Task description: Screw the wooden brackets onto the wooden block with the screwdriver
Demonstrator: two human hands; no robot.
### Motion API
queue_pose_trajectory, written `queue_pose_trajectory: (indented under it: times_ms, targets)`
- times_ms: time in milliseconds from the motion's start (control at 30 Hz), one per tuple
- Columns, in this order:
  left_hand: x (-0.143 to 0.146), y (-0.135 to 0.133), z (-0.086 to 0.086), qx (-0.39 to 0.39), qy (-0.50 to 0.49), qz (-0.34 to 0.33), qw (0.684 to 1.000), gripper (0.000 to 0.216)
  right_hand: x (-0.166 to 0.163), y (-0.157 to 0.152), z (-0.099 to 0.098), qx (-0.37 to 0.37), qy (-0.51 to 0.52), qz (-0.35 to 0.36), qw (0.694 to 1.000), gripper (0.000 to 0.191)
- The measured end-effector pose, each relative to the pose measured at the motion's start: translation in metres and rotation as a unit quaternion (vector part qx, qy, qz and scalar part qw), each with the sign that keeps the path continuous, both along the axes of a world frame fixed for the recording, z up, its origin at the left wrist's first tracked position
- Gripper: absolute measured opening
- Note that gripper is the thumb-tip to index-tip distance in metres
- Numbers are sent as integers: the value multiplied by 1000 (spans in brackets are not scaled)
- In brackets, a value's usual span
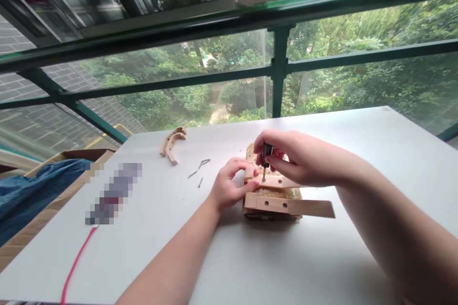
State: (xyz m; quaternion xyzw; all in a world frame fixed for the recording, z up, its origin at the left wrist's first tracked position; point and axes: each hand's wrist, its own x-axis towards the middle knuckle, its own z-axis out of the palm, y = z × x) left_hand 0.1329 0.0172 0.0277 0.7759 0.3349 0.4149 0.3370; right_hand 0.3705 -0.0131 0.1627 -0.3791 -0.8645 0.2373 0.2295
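My right hand point(284, 152) is closed round the black handle of a screwdriver point(266, 155). Its shaft points down, with the tip at a screw hole in the farther wooden piece point(274, 180). Fingers and thumb of my left hand point(234, 183) pinch the left end of that same piece. A nearer wooden piece point(307, 207) with two dark holes lies alongside, its right end jutting out past the support. Both pieces rest on a stack point(272, 217) that looks wrapped in brown tape. My right hand hides part of the stack and of the farther piece.
Several loose screws point(200, 182) lie left of my hands on the white table point(161, 248). Behind them are two curved wooden pieces point(173, 145). A pixelated object point(114, 193) and a red cable point(77, 267) lie at the left. A cardboard box point(71, 190) holding blue cloth stands beside the table.
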Motion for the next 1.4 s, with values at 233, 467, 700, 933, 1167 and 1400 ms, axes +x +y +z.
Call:
queue_pose_trajectory:
  times_ms: [233, 467, 700, 933, 1167, 1400]
  targets:
    - [0, -3, 1, 10, 30, 8, 999, 24, -1, 0, 2, -2, -8, -18, 1000, 14]
    - [-9, -5, -3, -3, 29, -24, 999, 33, 0, 0, 1, -13, 0, -35, 999, 14]
    - [-16, -4, -5, 19, 21, -22, 999, 34, -1, -1, 0, 11, -6, -61, 998, 13]
    - [-16, -4, -8, 9, 8, -23, 1000, 33, -1, -2, 0, 28, -6, -70, 997, 13]
    - [-16, -5, -7, 2, 5, -21, 1000, 33, -3, -2, -3, 37, 8, -66, 997, 12]
    - [-17, -5, -5, -3, 13, -15, 1000, 33, -8, -3, -7, 54, 32, -87, 994, 18]
